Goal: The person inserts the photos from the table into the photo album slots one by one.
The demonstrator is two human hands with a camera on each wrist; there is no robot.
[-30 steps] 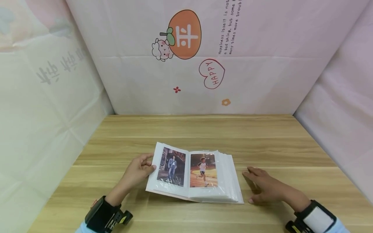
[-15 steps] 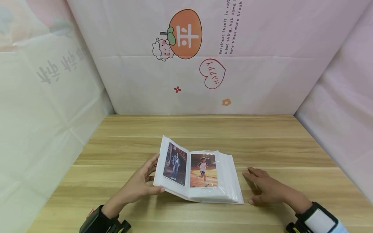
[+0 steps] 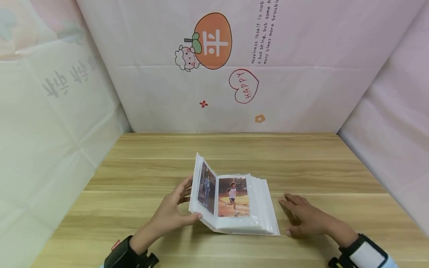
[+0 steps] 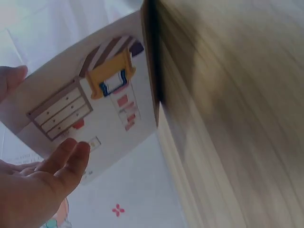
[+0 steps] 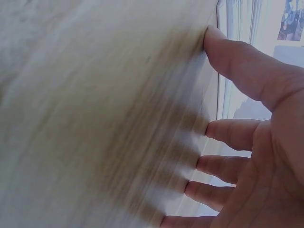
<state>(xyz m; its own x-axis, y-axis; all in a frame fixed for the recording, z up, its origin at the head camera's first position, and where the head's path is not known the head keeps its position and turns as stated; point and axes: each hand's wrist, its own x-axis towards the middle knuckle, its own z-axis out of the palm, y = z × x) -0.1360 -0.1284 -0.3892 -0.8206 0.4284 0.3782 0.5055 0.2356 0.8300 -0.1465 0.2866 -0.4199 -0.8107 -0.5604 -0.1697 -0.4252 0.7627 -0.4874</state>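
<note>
A small photo album [image 3: 234, 222] lies spread on the wooden table, its left cover and leaf raised at a steep slant. Its right page shows a runner photo [image 3: 233, 197]; a darker photo [image 3: 206, 188] sits on the slanted left page. My left hand [image 3: 175, 210] holds the raised cover, thumb at the near edge and fingers behind. In the left wrist view, fingers [image 4: 71, 161] touch the cover's outside, printed with furniture drawings [image 4: 111, 76]. Right of the album, my right hand [image 3: 308, 217] rests its fingertips on the table, holding nothing; the right wrist view shows the fingers [image 5: 228, 135] spread.
The wood-grain table [image 3: 234, 147] runs back to a printed white cloth backdrop [image 3: 154, 96]. More cloth hangs at the left [image 3: 63, 123] and right [image 3: 395, 108] sides. A black wrist strap with a device [image 3: 129, 253] is on each arm.
My left hand has moved right, tilting the album's left cover up from nearly flat to steep. Its thumb shifted from the page's side to its near edge. The right hand stays put.
</note>
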